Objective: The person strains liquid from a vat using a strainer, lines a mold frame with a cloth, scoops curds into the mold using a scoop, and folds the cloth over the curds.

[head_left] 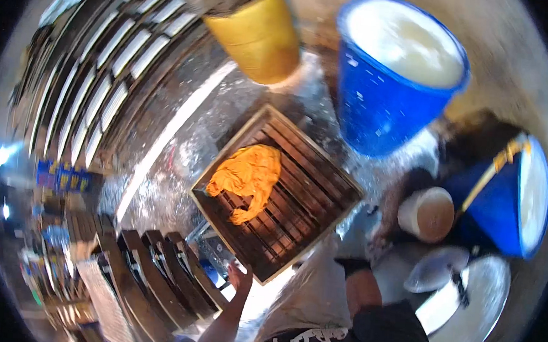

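Observation:
A slatted wooden crate lies in front of me, turned so that one corner points towards my body. Inside, a crumpled orange cloth covers part of the dark slats on the left. My left hand is at the crate's near left edge, close to the corner, with its fingers apart; whether it touches the wood I cannot tell. On the other side my right hand shows only as a dark, blurred shape at the end of the forearm, below the crate's right side. Its fingers cannot be made out.
A large blue barrel with pale contents stands behind the crate, beside a yellow barrel. At right are a tilted blue barrel, a whitish bucket and a metal basin. Wooden boxes line the left, below racks.

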Tool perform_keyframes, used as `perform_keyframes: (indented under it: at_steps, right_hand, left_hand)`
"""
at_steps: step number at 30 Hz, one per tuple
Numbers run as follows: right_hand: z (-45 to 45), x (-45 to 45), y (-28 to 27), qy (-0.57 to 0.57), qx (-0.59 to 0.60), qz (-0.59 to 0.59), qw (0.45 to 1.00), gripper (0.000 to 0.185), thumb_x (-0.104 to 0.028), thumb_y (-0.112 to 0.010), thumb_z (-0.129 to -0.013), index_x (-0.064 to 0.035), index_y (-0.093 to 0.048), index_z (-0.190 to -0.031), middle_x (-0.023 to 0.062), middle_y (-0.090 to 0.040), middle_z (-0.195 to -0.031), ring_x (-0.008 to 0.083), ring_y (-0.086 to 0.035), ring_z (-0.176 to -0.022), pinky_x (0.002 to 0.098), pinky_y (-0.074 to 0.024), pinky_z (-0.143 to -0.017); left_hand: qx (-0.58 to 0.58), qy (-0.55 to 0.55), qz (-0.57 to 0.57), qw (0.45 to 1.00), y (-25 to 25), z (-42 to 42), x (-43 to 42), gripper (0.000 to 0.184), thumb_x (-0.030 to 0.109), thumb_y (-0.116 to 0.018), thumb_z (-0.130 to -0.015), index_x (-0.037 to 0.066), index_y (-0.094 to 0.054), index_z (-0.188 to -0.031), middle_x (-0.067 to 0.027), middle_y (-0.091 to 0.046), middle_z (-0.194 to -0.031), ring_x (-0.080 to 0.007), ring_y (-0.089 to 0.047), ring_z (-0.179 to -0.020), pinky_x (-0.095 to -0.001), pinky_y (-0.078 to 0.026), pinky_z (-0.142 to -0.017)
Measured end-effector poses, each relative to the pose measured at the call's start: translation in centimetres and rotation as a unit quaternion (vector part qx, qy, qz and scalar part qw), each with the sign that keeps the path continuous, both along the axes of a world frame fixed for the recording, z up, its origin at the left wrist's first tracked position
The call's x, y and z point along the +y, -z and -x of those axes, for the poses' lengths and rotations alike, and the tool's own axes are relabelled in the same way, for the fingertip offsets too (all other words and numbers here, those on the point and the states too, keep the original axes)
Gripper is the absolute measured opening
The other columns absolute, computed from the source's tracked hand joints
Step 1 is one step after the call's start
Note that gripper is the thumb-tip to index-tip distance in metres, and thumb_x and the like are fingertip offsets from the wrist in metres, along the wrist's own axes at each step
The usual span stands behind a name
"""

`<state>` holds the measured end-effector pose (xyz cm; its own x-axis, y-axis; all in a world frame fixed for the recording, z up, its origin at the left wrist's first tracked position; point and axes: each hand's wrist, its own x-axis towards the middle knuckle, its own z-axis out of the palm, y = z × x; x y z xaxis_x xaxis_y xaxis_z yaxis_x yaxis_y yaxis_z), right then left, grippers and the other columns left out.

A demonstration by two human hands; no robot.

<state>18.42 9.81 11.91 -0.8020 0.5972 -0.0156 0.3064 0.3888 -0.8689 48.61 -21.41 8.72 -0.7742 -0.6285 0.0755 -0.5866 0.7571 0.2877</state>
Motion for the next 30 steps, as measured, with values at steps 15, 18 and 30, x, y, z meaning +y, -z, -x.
perform_keyframes:
  at_steps: [15,18,30]
  right_hand:
    - [21.2,-34.6,-5.6,-0.717,0.071,-0.305,0.623,0.084,-0.048,-0.078,-0.063,-0.0091,-0.047,-0.13,0.013,-0.053,-0.128,0.0325,-0.047,-0.121,0.0472,-0.0377,-0.101]
    - [19.8,-38.0,-4.3,-0.748,0.023,-0.344,0.567,0.083,-0.05,-0.078,-0.064,-0.0104,-0.048,-0.129,0.0113,-0.054,-0.127,0.033,-0.044,-0.125,0.0493,-0.0349,-0.103]
    - [11.4,-30.4,-11.4,-0.608,-0.39,0.254,0.643,0.039,-0.013,-0.066,-0.079,0.0008,-0.059,-0.115,0.012,-0.065,-0.106,0.022,-0.063,-0.095,0.0325,-0.0503,-0.081]
  left_hand:
    - [-0.072,0.033,-0.128,0.989,0.4,21.9,-6.3,0.03,0.025,-0.057,-0.083,0.013,-0.059,-0.111,-0.0107,-0.061,-0.102,-0.0272,-0.057,-0.101,-0.0376,-0.046,-0.088]
    - [0.143,-0.035,-0.297,0.943,0.8,19.4,-4.7,0.032,0.023,-0.055,-0.086,0.007,-0.055,-0.114,-0.01,-0.061,-0.098,-0.0224,-0.057,-0.096,-0.0336,-0.046,-0.085]
    - [0.037,-0.016,-0.361,0.932,-7.9,7.8,-5.5,0.023,0.029,-0.067,-0.087,0.007,-0.062,-0.089,-0.01,-0.067,-0.079,-0.0133,-0.059,-0.065,-0.0328,-0.048,-0.058]
